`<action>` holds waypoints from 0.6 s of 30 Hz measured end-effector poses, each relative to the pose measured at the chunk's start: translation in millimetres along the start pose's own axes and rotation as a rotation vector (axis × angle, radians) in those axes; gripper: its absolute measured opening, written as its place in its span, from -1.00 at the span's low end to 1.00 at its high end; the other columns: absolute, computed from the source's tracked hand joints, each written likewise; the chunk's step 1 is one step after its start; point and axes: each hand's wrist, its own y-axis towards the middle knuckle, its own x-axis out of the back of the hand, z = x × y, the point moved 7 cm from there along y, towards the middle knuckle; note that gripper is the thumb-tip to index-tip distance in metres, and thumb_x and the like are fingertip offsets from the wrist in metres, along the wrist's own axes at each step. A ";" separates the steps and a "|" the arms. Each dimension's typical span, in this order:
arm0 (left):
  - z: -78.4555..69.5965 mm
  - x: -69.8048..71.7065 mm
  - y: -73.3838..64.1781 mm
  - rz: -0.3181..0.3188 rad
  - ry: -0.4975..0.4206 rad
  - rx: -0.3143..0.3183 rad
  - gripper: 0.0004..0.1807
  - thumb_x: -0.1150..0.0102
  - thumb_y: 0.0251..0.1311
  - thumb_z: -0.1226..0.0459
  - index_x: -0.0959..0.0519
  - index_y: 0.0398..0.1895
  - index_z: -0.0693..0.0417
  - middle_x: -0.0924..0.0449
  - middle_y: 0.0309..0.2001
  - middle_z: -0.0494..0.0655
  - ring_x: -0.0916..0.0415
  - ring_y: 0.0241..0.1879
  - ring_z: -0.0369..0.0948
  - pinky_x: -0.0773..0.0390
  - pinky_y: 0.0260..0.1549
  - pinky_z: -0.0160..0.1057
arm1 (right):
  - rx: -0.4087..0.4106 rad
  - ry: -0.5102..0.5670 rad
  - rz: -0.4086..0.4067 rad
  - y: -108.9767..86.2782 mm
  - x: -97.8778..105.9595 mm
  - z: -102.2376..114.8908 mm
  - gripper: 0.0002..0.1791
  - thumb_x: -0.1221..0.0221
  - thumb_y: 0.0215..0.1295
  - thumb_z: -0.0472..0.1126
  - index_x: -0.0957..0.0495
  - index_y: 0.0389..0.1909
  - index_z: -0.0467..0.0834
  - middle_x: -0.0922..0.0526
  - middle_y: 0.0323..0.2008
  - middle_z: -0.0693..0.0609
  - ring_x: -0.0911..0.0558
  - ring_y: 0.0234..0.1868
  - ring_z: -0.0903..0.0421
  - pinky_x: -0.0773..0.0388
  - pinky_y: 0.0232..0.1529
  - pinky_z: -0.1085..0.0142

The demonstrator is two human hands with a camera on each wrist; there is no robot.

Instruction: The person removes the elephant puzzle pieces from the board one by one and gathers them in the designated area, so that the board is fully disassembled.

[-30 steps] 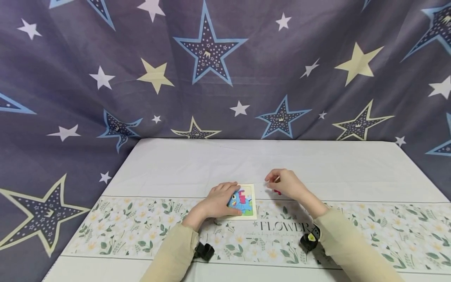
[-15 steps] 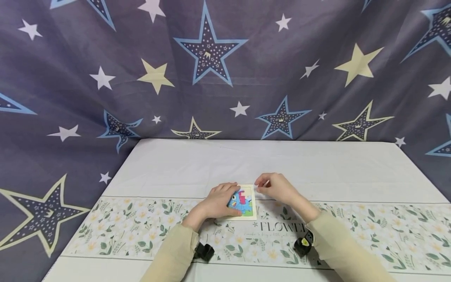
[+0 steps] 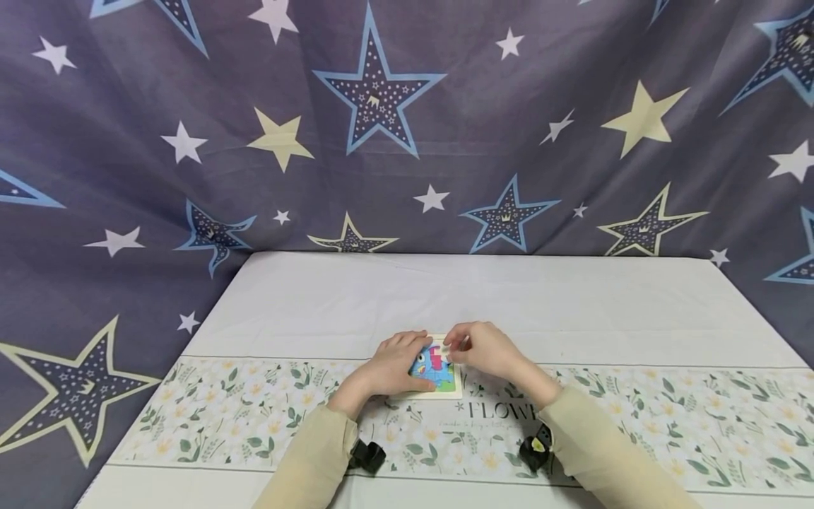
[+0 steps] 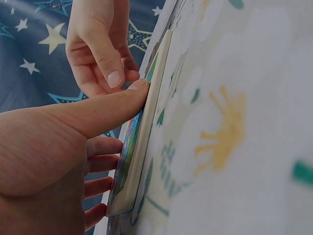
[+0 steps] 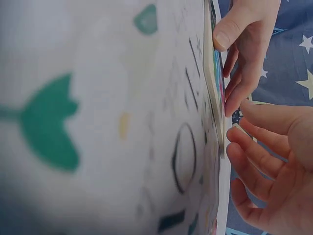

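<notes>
A small square jigsaw puzzle (image 3: pixel 439 375) in a pale wooden frame lies on the table, with a blue cartoon animal, pink pieces and green at its lower edge. My left hand (image 3: pixel 397 364) rests across its left part, thumb and fingers extended over it. In the left wrist view the thumb (image 4: pixel 124 100) presses on the near side of the frame. Over the puzzle's upper right, my right hand (image 3: pixel 486 350) pinches a small puzzle piece, whose pale edge (image 5: pixel 238 128) shows between thumb and fingertips in the right wrist view. Its printed face is hidden.
A flower-printed runner (image 3: pixel 254 410) with dark lettering crosses the white table (image 3: pixel 356 297). Behind the table hangs a dark curtain (image 3: pixel 445 155) with stars. Black camera mounts (image 3: pixel 367 456) sit at both wrists, close above the cloth.
My right hand has moved left from the bare cloth to the puzzle's upper right. The red patch seen under it at first no longer shows. My left hand has stayed in place.
</notes>
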 end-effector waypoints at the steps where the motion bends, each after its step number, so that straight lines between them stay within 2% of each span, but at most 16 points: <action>1: 0.0 0.1 0.1 -0.001 0.001 -0.002 -0.12 -0.17 0.06 -0.08 -0.09 0.38 0.08 0.00 0.39 0.01 0.09 0.37 0.00 0.05 0.28 0.09 | 0.004 -0.004 0.004 0.4 -1.1 0.6 -0.81 -0.28 0.04 -0.23 -0.62 -0.27 -0.10 -0.58 -0.47 0.17 -0.49 -0.48 0.25 -0.43 -0.43 0.35; 9: 0.9 -0.9 0.6 -0.005 -0.002 -0.011 -0.13 -0.18 0.06 -0.07 -0.09 0.38 0.09 -0.01 0.39 0.01 0.09 0.37 0.00 0.04 0.27 0.10 | 0.038 -0.048 0.019 1.6 -7.8 7.3 -0.79 -0.33 -0.02 -0.19 -0.64 -0.30 -0.06 -0.59 -0.47 0.17 -0.49 -0.45 0.25 -0.43 -0.40 0.33; 18: 0.2 -0.3 0.3 -0.005 0.002 -0.019 -0.12 -0.18 0.06 -0.06 -0.09 0.38 0.11 -0.02 0.39 0.03 0.08 0.37 0.00 0.04 0.27 0.10 | 0.031 -0.100 0.021 2.5 -10.6 8.0 -0.79 -0.35 -0.06 -0.20 -0.65 -0.32 -0.06 -0.58 -0.45 0.17 -0.44 -0.46 0.24 -0.40 -0.43 0.34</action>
